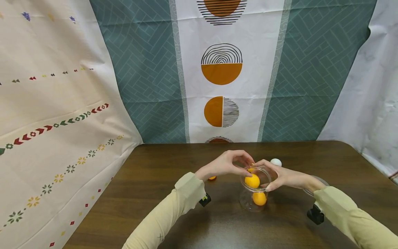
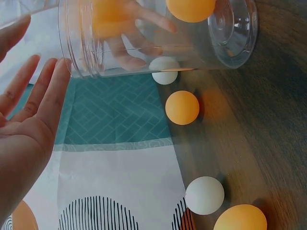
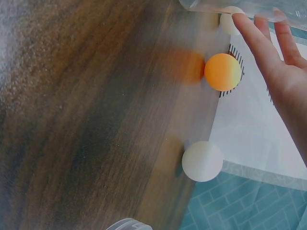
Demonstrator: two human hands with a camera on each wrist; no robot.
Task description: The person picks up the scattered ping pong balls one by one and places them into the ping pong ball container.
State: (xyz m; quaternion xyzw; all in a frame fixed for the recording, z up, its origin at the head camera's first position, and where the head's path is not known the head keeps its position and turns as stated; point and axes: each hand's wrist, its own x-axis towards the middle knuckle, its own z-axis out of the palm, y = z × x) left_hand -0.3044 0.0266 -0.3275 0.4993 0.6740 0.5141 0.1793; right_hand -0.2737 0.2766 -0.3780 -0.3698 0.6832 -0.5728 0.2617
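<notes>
We have both hands at the mouth of a clear plastic jar [image 1: 255,190] standing upright near the middle of the dark wooden table [image 1: 155,193], with two orange balls [image 1: 252,181] inside it, one above the other. Our left hand [image 1: 225,164] hovers at the rim with fingers fairly straight and spread, gripping nothing that we can see; the head view hints at a bit of orange under its fingertips, but it is too small for us to be sure. Our right hand [image 1: 281,176] rests against the jar's far side, fingers extended rather than wrapped. Loose balls lie on the table beyond: a white ball [image 1: 275,162] just past the right hand and an orange ball [image 1: 212,178] by the left wrist. We judge the risk to be tipping: the jar is light and only braced, not gripped, so a nudge at the rim could topple it and send balls rolling towards the table edge.
</notes>
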